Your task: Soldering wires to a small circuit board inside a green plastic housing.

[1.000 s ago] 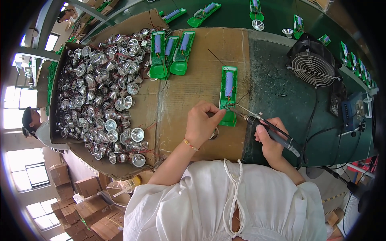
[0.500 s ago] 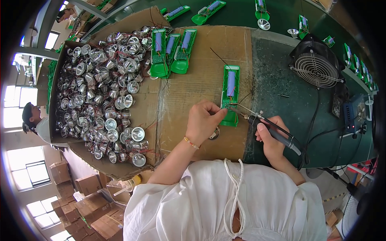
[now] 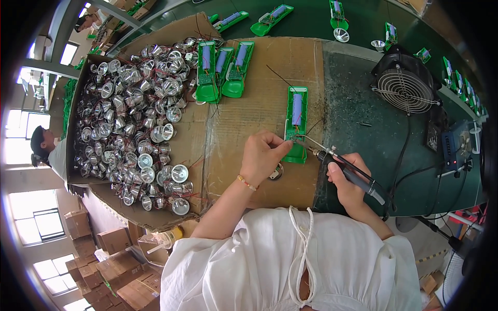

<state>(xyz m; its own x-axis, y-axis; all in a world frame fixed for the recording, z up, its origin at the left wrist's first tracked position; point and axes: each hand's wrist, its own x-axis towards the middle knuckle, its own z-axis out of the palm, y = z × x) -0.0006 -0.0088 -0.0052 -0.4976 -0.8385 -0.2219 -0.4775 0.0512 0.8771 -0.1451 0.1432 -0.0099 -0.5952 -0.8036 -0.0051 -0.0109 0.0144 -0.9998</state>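
1. Little has changed in the last second: both hands keep almost the same places, and the view has shifted only slightly. That suggests one continuous, fine step at the same spot, not a new one.
2. The right hand (image 3: 348,179) is closed around the iron (image 3: 365,185), whose front end points left to the casing (image 3: 295,154). Whether its tip touches the board (image 3: 292,135) cannot be told.
3. The left hand (image 3: 263,155) has thumb and forefinger drawn together at the board's left edge; what they pinch, if anything, is too small to tell.
4. The casing lies lengthwise on the cardboard (image 3: 249,124), between the hands, its purple battery (image 3: 296,110) beyond the board.
5. A reflector (image 3: 276,171) lies beside the left wrist, partly hidden. Many more reflectors (image 3: 129,98) fill the box at left.
6. At left, a co-worker (image 3: 44,140) has moved a little.
7. No writing can be made out on the casing or battery. The blue unit (image 3: 456,147) at right shows a red light; its front markings are too small to read.
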